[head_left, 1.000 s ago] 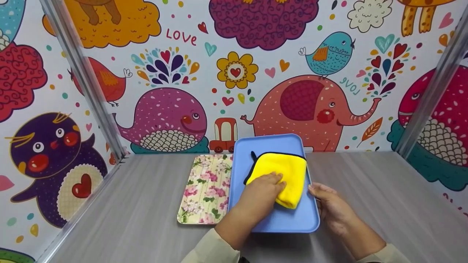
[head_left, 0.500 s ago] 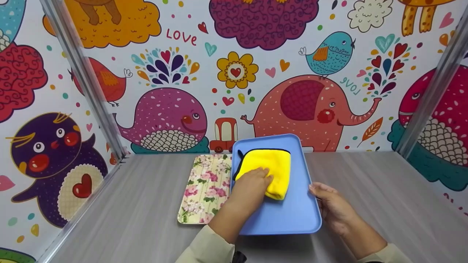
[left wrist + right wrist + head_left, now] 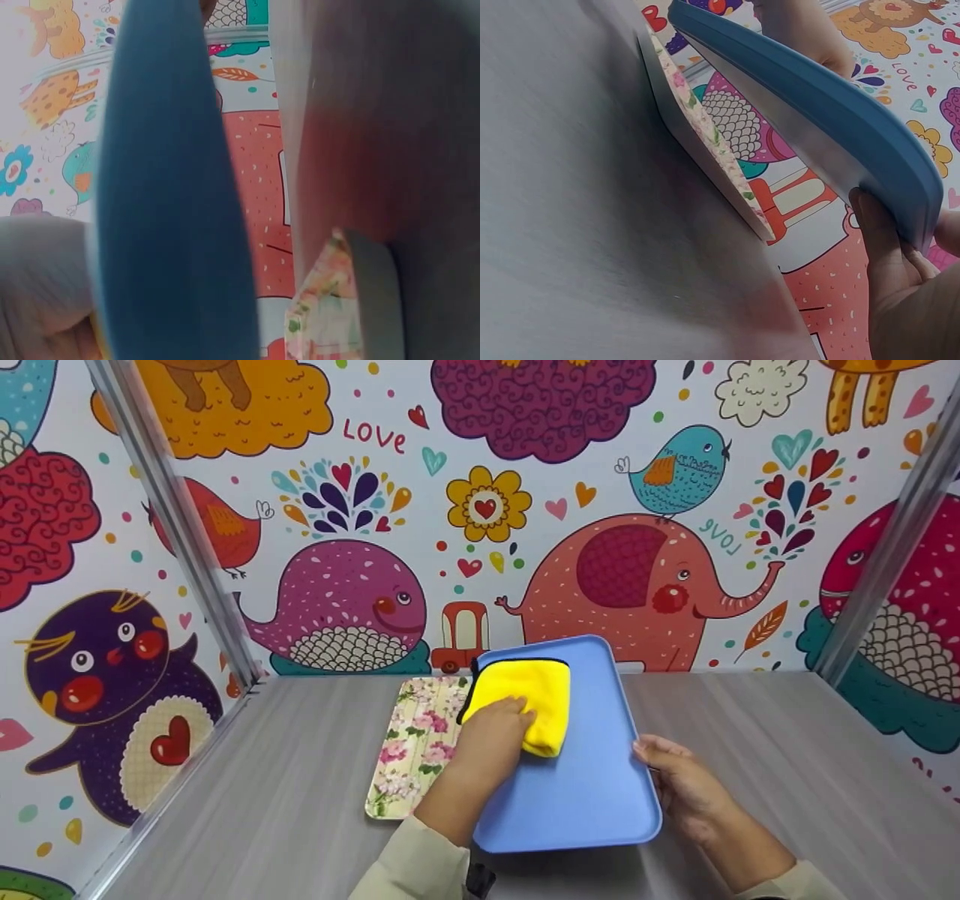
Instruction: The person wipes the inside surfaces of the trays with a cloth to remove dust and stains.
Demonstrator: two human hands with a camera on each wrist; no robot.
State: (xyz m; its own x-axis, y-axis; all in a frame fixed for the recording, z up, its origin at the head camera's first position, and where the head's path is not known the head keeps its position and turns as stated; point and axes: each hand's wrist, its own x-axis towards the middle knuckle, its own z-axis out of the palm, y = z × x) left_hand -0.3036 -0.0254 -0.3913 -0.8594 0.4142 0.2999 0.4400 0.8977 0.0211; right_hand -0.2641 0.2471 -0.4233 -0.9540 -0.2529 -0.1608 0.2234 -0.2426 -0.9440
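Head view first: biggest thing is the wall point(image 3: 480, 562), cartoon animals all over it, turning both corners at metal posts point(image 3: 175, 510). Below that sits the grey table point(image 3: 300, 765), with a streaky grain.

Next down, the blue tray point(image 3: 585, 780). The right wrist view has it tilted and up off the table. I'd call it mid-wipe: the yellow cloth point(image 3: 536, 690) is at the tray's upper left, poking past the left rim, and the rest of the tray is bare. No marks I can see, so no clue which bits are done. Putting it down is left too, I'd guess.

Floral tray point(image 3: 420, 750) lies on the table to the left, partly hidden by the blue one. Finished or waiting? Can't tell.

Right hand point(image 3: 686, 791) pinches the blue tray's right rim, thumb on top, fingers underneath. Left hand point(image 3: 495, 739) lies on the cloth, fingers fairly straight, pressing rather than clutching.
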